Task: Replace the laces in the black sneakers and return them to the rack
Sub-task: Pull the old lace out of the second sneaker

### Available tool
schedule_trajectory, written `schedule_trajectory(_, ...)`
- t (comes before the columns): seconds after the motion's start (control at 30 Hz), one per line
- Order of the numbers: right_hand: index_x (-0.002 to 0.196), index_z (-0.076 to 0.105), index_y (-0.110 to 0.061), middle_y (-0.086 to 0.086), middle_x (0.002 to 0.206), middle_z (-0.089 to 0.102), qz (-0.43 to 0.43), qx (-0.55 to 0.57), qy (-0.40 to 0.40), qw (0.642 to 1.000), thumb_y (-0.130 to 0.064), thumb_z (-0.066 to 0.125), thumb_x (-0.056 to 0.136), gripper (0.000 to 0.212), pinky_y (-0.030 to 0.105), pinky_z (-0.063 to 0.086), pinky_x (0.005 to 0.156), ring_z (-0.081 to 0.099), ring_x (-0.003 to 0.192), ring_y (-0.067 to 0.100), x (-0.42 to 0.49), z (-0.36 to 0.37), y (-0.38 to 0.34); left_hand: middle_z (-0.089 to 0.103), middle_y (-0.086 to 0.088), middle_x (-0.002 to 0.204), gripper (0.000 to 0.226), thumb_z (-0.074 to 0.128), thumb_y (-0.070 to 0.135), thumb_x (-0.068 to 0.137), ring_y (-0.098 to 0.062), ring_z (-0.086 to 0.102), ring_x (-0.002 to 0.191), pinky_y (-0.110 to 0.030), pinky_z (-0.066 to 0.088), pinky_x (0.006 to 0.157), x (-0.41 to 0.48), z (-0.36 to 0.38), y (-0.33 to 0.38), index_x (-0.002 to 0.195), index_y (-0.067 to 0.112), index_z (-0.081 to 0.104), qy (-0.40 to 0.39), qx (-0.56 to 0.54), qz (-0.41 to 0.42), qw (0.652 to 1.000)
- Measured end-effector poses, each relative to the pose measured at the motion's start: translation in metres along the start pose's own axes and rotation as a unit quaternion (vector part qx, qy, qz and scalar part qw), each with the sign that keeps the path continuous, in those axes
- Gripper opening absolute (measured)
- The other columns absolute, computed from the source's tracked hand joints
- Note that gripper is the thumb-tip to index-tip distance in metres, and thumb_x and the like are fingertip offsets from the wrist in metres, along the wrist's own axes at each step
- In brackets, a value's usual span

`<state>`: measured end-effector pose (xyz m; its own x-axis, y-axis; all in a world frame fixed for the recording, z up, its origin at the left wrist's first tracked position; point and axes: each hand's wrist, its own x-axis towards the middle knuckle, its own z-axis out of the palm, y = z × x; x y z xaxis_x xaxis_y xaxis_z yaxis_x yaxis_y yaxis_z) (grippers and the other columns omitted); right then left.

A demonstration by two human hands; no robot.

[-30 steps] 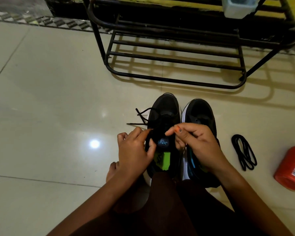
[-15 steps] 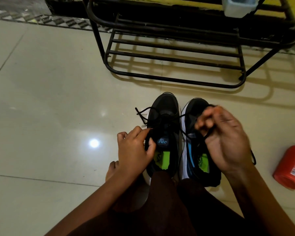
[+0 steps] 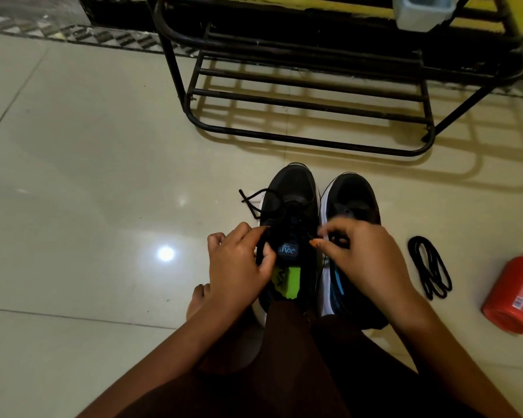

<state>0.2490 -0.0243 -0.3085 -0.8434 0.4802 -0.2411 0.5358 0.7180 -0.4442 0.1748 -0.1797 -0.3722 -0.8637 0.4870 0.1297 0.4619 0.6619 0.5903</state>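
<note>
Two black sneakers stand side by side on the floor, toes pointing at the rack. The left sneaker [image 3: 293, 188] has a black lace [image 3: 255, 200] partly threaded, its loose end trailing to the left. My left hand [image 3: 239, 263] grips this sneaker's left collar beside the tongue. My right hand [image 3: 363, 254] pinches the lace at the left sneaker's right eyelets, partly covering the right sneaker [image 3: 352, 194]. A spare black lace [image 3: 431, 267] lies coiled on the floor to the right. The black metal rack [image 3: 314, 98] stands just beyond the shoes.
A red can [image 3: 517, 294] lies on its side at the right edge. A pale container [image 3: 420, 10] sits on the rack's upper level. My legs and a bare foot [image 3: 198, 300] are below the shoes. Glossy tile floor [image 3: 88, 176] stretches to the left.
My right hand, which had pulled the lace up and to the right half a second ago, has come back down to the eyelets. The left hand has stayed on the sneaker.
</note>
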Motion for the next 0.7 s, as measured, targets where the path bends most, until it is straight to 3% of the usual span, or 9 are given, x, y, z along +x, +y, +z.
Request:
schedule_trajectory(0.1,0.085,0.065,-0.028,-0.010,0.063,0.059,-0.008,-0.037,-0.011,0.999,-0.036,0.055,0.091,0.014,0.021,0.041,0.052,0.054,0.058,0.005,0.000,-0.001,-0.001,0.055,0.004,0.070,0.031,0.044,0.028,0.079,-0.014,0.051,0.051,-0.026,0.022,0.072,0.000,0.000,-0.001,0.091,0.017,0.069,0.000,0.003,0.003,1.000)
schedule_trajectory(0.2,0.072,0.057,-0.025,-0.007,0.063,0.055,0.019,0.184,0.054,0.981,-0.021,0.053,0.093,0.021,0.013,0.034,0.051,0.050,0.056,0.006,-0.001,-0.007,-0.001,0.056,0.004,0.070,0.032,0.043,0.029,0.079,-0.014,0.052,0.051,-0.025,0.021,0.072,-0.001,0.000,-0.002,0.092,0.017,0.070,0.002,0.003,0.003,1.000)
schedule_trajectory(0.27,0.066,0.053,-0.022,0.002,0.066,0.053,0.060,0.302,0.134,0.942,-0.014,0.051,0.092,0.027,0.024,0.038,0.058,0.047,0.061,0.012,-0.002,-0.014,0.001,0.056,0.004,0.071,0.033,0.043,0.030,0.079,-0.014,0.052,0.051,-0.026,0.022,0.073,-0.001,0.001,-0.003,0.093,0.017,0.070,-0.001,0.002,0.001,1.000)
schedule_trajectory(0.3,0.066,0.053,-0.020,0.004,0.068,0.053,0.076,0.300,0.166,0.936,-0.013,0.051,0.091,0.026,0.026,0.036,0.059,0.048,0.064,0.013,-0.002,-0.015,0.005,0.056,0.004,0.071,0.033,0.043,0.030,0.079,-0.015,0.053,0.051,-0.027,0.023,0.073,-0.001,0.001,-0.003,0.093,0.017,0.070,-0.004,0.002,0.000,1.000)
schedule_trajectory(0.37,0.082,0.061,-0.018,0.007,0.092,0.057,0.092,0.188,0.193,0.959,-0.019,0.054,0.089,0.010,0.027,0.037,0.072,0.053,0.090,0.018,0.000,-0.015,0.011,0.056,0.004,0.071,0.033,0.043,0.031,0.078,-0.015,0.055,0.053,-0.028,0.023,0.074,0.001,0.001,-0.002,0.095,0.018,0.069,-0.008,0.005,0.000,1.000)
schedule_trajectory(0.43,0.119,0.057,-0.016,0.009,0.124,0.046,0.098,0.031,0.186,0.977,-0.031,0.060,0.087,0.035,0.032,0.036,0.092,0.040,0.118,0.025,-0.001,-0.012,0.013,0.057,0.006,0.076,0.038,0.043,0.032,0.077,-0.014,0.057,0.063,-0.028,0.022,0.077,0.004,-0.001,-0.001,0.104,0.021,0.067,-0.015,0.018,0.016,1.000)
schedule_trajectory(0.47,0.128,0.052,-0.017,0.008,0.129,0.040,0.076,-0.007,0.185,0.980,-0.036,0.062,0.085,0.048,0.034,0.034,0.096,0.035,0.121,0.024,-0.001,-0.009,0.012,0.057,0.006,0.081,0.041,0.044,0.033,0.076,-0.013,0.057,0.072,-0.029,0.022,0.081,0.007,-0.003,0.000,0.110,0.022,0.064,-0.019,0.031,0.036,0.999)
schedule_trajectory(0.6,0.126,0.056,-0.022,0.002,0.111,0.051,-0.036,-0.037,0.094,0.994,-0.048,0.065,0.079,0.054,0.027,0.042,0.079,0.049,0.103,0.018,-0.005,0.009,-0.007,0.064,0.003,0.104,0.040,0.051,0.037,0.077,-0.014,0.057,0.097,-0.038,0.020,0.095,0.036,-0.011,0.003,0.113,0.022,0.063,-0.027,0.081,0.131,0.988)
schedule_trajectory(0.7,0.137,0.043,-0.022,0.003,0.115,0.057,-0.063,-0.118,0.033,0.990,-0.042,0.050,0.090,0.051,0.028,0.041,0.068,0.058,0.099,0.023,-0.004,0.028,-0.015,0.069,0.004,0.100,0.028,0.063,0.026,0.077,-0.021,0.062,0.098,-0.043,0.009,0.101,0.058,-0.012,0.012,0.104,0.023,0.069,-0.069,0.125,0.185,0.972)
